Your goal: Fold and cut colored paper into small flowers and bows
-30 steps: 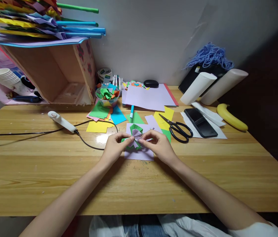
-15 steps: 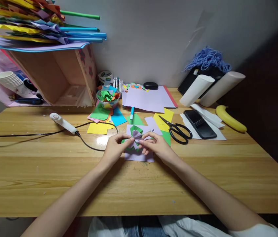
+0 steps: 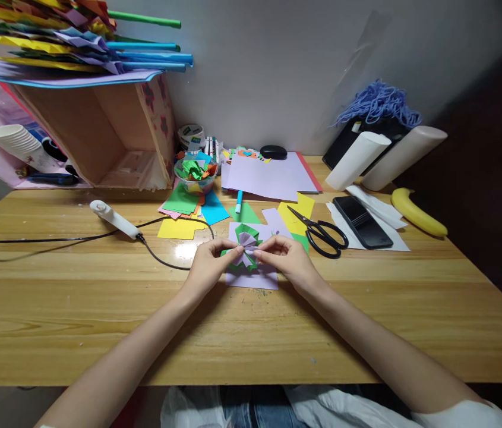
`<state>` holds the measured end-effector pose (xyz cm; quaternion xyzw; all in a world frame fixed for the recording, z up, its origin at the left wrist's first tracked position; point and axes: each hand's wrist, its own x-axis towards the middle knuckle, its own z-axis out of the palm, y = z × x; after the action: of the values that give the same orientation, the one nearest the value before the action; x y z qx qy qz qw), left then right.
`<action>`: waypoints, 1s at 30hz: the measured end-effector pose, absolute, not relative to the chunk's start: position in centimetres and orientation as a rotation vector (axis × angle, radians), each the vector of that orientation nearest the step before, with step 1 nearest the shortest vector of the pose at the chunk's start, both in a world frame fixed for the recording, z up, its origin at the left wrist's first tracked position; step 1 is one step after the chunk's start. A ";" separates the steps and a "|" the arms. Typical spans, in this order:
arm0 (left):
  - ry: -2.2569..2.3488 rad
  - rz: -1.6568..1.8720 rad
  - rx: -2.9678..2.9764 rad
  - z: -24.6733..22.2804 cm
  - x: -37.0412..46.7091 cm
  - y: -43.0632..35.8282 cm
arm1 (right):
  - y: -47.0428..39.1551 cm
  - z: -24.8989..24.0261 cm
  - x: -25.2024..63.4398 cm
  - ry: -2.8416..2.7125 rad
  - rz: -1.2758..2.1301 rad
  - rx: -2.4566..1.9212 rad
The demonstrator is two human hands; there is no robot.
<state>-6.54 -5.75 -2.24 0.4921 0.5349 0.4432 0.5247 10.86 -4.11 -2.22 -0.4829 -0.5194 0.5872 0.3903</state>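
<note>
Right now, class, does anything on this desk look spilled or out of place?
Two things. A banana lies right of the phone, odd as food among craft paper and scissors. Small dark specks litter the desk just in front of the lilac sheet beneath the paper flower, perhaps stray scraps.

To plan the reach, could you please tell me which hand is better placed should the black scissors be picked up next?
Probably the right hand: it is nearer the black scissors, which lie to its right. The left hand is farther, across the folded green-and-lilac paper that both hands pinch.
</note>
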 end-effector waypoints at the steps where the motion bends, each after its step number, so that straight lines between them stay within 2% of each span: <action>1: 1.279 1.057 1.171 -2.2 -6.5 -5.8 | -4.2 -2.2 10.8 -1.335 1.454 -1.222; 8: 1.283 1.004 1.068 -1.8 -6.2 -5.7 | -4.3 -2.3 10.6 -1.416 1.264 -1.159; 25: 1.236 1.002 1.165 -2.0 -5.9 -6.0 | -4.4 -2.7 10.3 -1.396 1.321 -1.156; 30: 1.225 1.026 1.177 -1.9 -6.0 -6.0 | -4.2 -2.8 10.5 -1.497 1.052 -1.257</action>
<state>-5.99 -5.97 -1.90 0.4966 0.5169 0.4328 0.5468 10.51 -4.20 -2.80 -0.5072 -0.6039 0.4245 0.4449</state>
